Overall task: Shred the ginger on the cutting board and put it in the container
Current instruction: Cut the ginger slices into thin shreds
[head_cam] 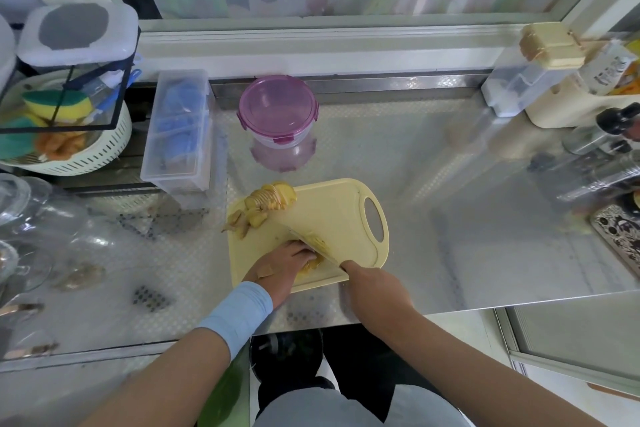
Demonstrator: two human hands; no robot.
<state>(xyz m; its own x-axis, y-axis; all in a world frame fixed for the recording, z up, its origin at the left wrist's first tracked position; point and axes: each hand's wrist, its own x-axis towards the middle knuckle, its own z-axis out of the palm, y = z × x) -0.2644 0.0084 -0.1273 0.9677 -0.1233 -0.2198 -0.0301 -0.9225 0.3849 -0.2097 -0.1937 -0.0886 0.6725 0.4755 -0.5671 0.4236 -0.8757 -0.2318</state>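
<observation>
A pale yellow cutting board (332, 215) lies on the steel counter. A pile of ginger slices and peel (266, 206) sits at the board's far left corner. My left hand (284, 265) presses down on a small heap of ginger (310, 266) near the board's front edge, fingers curled over it. My right hand (367, 282) grips the handle of a knife (308, 239), whose blade lies against my left fingers. A round container with a purple lid (278, 111) stands behind the board, closed.
A clear plastic box (178, 130) with blue items stands left of the container. A white basket (72, 156) with sponges and glassware (38, 215) fill the left side. Bottles and a phone (620, 236) crowd the right edge. Ginger peel scraps (79, 276) lie on the counter.
</observation>
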